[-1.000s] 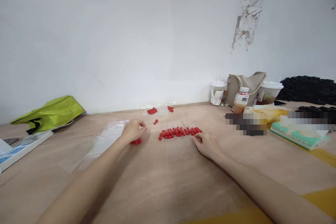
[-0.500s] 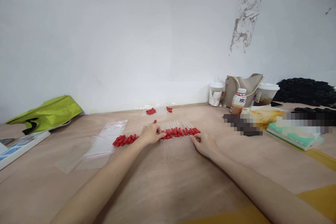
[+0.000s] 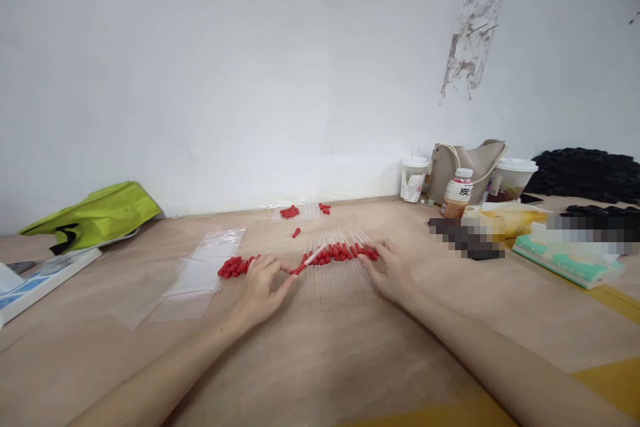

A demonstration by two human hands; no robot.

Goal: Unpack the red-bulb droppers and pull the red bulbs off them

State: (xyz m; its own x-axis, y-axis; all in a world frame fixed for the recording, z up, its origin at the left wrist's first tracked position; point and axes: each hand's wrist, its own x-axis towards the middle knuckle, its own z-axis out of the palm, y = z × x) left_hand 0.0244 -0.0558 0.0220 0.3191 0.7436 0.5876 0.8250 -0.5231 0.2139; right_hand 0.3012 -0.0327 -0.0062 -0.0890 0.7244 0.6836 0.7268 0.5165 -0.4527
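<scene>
A row of clear droppers with red rubber bulbs (image 3: 343,252) lies across the paper-covered table, some tubes pointing toward the wall and others toward me. At the row's left end, my left hand (image 3: 265,288) pinches one dropper (image 3: 300,269) by its red bulb; its pale tube slants up to the right over the row. My right hand (image 3: 390,271) is at the right end, thumb and fingers closed around the last red bulbs. Left of the row, partly behind my left hand, sits a pile of loose red bulbs (image 3: 233,267). A single red bulb (image 3: 297,233) lies beyond the row.
Clear zip bags (image 3: 203,263) lie at left. Near the wall is plastic with more red bulbs (image 3: 289,212). A yellow-green bag (image 3: 100,213) and power strip (image 3: 50,280) are far left; a drink bottle (image 3: 457,195), cups, grey bag (image 3: 443,167) and tissue pack (image 3: 565,259) stand right.
My left hand has moved left and toward me, and a dropper now slants from its fingers. The lone red bulb beyond the row is uncovered. My right hand's fingers have come over the right-end bulbs.
</scene>
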